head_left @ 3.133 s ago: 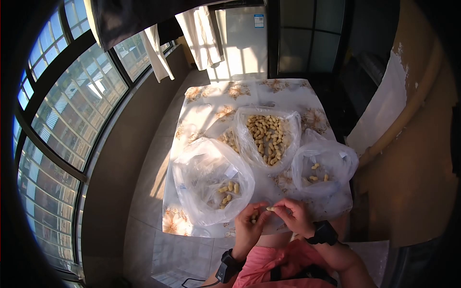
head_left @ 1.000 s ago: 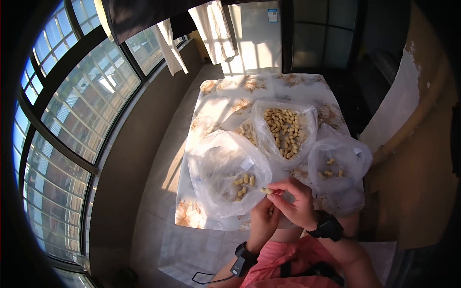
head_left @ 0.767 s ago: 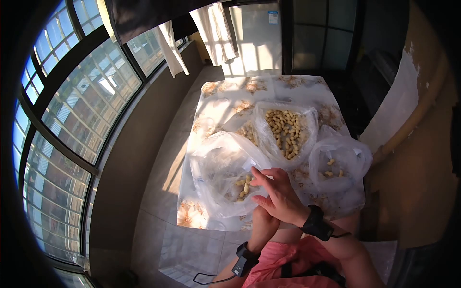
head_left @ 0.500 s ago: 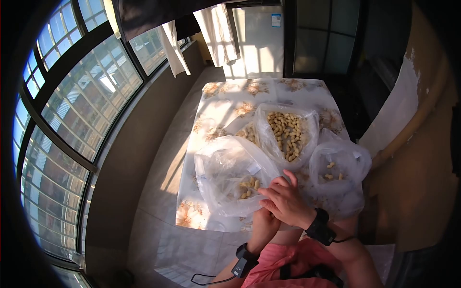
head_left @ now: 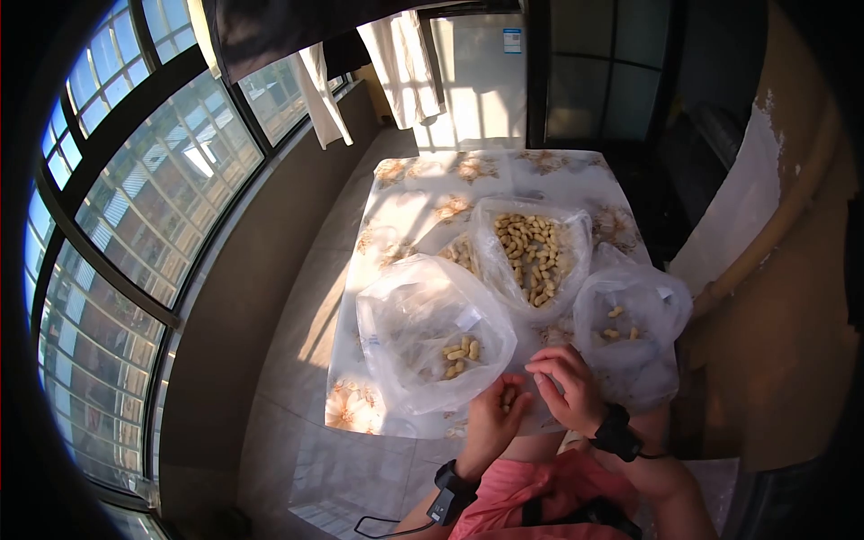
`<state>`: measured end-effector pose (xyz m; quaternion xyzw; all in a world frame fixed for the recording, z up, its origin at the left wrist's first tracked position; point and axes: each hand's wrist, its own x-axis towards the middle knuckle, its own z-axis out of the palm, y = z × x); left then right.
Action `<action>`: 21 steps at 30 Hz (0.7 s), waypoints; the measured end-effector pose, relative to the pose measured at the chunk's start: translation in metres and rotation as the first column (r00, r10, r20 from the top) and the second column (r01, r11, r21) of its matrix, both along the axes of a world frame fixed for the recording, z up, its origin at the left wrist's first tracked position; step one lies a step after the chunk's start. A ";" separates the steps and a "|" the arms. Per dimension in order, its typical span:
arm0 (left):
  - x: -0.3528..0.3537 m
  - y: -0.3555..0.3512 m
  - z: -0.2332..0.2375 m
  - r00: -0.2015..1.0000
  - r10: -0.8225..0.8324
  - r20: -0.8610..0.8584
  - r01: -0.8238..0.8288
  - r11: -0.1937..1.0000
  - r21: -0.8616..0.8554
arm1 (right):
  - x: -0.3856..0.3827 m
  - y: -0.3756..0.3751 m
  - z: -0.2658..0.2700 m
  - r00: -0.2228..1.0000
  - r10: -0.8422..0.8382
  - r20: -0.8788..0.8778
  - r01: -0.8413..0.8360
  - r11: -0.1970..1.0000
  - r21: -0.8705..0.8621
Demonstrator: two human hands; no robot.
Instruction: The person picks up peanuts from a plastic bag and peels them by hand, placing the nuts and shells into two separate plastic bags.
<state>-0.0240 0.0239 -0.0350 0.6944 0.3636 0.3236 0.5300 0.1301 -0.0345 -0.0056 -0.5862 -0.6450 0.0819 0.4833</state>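
My left hand (head_left: 493, 421) is cupped palm-up at the table's near edge, its fingers curled around a few peanuts (head_left: 509, 397). To its right, my right hand (head_left: 572, 396) is raised with bent fingers drawn close to the thumb; whatever lies between the fingertips is too small to make out. Just beyond my left hand, an open clear plastic bag (head_left: 405, 315) has several peanuts (head_left: 461, 354) at its bottom. A second bag (head_left: 487, 236) at the middle holds a large heap of peanuts (head_left: 533, 252). In the third bag (head_left: 670, 301), at right, lie several peanuts (head_left: 616, 311).
A flowered cloth (head_left: 409, 193) covers the table, and more peanuts (head_left: 459, 252) show behind the left bag. Windows (head_left: 162, 180) run along the left wall. A white cabinet (head_left: 477, 81) stands beyond the table. Both wrists wear black bands (head_left: 454, 490).
My right hand has drawn back from over my left hand and now sits apart to its right. My left palm has come into view with peanuts in it. The view has shifted slightly.
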 end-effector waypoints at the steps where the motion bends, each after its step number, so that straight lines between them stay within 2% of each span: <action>1: -0.001 0.000 -0.001 1.000 -0.002 -0.001 0.002 1.000 -0.001 | 0.001 -0.001 -0.002 1.000 -0.017 0.009 0.017 0.999 0.033; 6: -0.002 0.001 0.001 1.000 -0.024 -0.006 0.025 0.994 0.105 | 0.005 -0.006 -0.011 0.998 0.040 -0.051 -0.040 0.999 -0.013; 17: -0.005 0.003 -0.005 0.995 -0.075 -0.064 0.084 0.987 0.139 | 0.006 -0.007 -0.009 0.994 0.082 -0.074 -0.090 0.990 -0.110; 21: -0.006 0.003 -0.005 0.993 -0.101 -0.052 0.108 0.983 0.145 | 0.006 -0.007 -0.011 0.993 0.117 -0.014 -0.118 0.988 -0.096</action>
